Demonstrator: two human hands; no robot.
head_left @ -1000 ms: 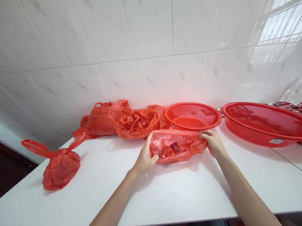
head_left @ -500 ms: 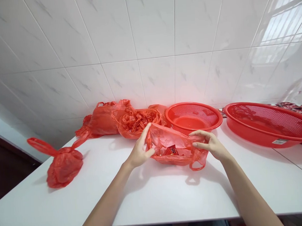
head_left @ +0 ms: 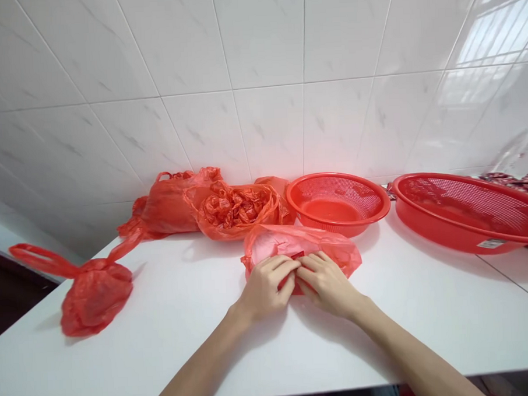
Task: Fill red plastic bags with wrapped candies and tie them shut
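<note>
A thin red plastic bag [head_left: 336,250] lies on the white table in front of me, its mouth spread toward me. My left hand [head_left: 272,282] and my right hand [head_left: 322,277] meet at its near side, fingertips almost touching. Both have bent, closed fingers pinching at the bag's front edge. A bit of a dark red glossy packet [head_left: 298,255] shows just behind the fingertips, inside the bag. My fingers hide most of the bag's contents, so I cannot tell if they also touch the packet.
Behind the bag stand a round red plastic basket [head_left: 339,223] and an open red bag of crumpled plastic [head_left: 236,208]. A full red bag [head_left: 170,208] leans by the tiled wall. A tied red bag [head_left: 97,298] sits left, a larger red basket [head_left: 449,228] right.
Both hands have moved inward from the bag's two sides to its near edge, fingers now closed together. The bag's back wall has sunk lower. The view has shifted slightly.
</note>
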